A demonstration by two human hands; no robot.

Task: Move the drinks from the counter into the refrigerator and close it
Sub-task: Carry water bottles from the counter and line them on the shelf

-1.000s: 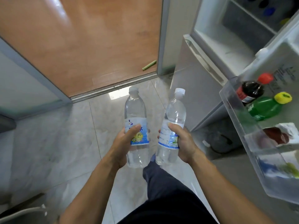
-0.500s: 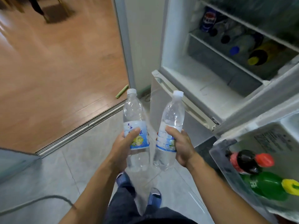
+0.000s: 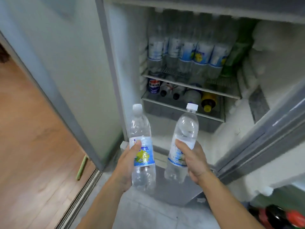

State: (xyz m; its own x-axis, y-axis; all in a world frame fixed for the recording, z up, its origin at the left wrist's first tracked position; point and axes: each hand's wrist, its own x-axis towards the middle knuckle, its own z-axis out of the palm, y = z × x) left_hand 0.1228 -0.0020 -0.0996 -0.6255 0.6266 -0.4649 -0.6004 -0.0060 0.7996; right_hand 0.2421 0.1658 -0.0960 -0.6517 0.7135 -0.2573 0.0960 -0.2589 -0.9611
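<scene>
Both hands wrap upright bottles, left hand and right hand, with the open refrigerator dead ahead at twelve o'clock, right bottle nearer.

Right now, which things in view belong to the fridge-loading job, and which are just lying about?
Part of the job:
- left hand holding a water bottle
- right hand holding a second water bottle
- open refrigerator
- upper wire shelf, already lined with bottles

Just lying about:
- green stick on the wooden floor
</scene>
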